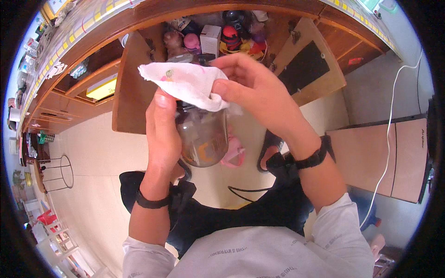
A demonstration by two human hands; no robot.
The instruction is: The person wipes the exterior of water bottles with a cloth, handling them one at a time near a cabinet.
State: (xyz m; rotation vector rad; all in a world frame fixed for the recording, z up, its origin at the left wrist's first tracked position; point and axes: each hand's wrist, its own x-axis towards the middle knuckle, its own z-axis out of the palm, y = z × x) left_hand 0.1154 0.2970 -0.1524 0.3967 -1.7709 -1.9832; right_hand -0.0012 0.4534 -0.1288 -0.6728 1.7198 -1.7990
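Observation:
My left hand (161,128) grips a clear, smoky-looking jar (203,146) by its left side, the thumb up near the dark neck. My right hand (257,90) pinches a white cloth (191,83) with a small coloured print between thumb and fingers. The cloth drapes over the upper part of the jar and hides its mouth. Beyond the cloth, a clear rounded surface and a dark piece show; whether they belong to the jar, I cannot tell.
Ahead stands an open wooden cabinet, its left door (130,93) and right door (313,66) swung outward. Inside are a white box (210,40), a pink container (192,42) and a red-and-black item (231,36). A pink item (233,153) lies on the floor. A white cable (389,128) hangs at right.

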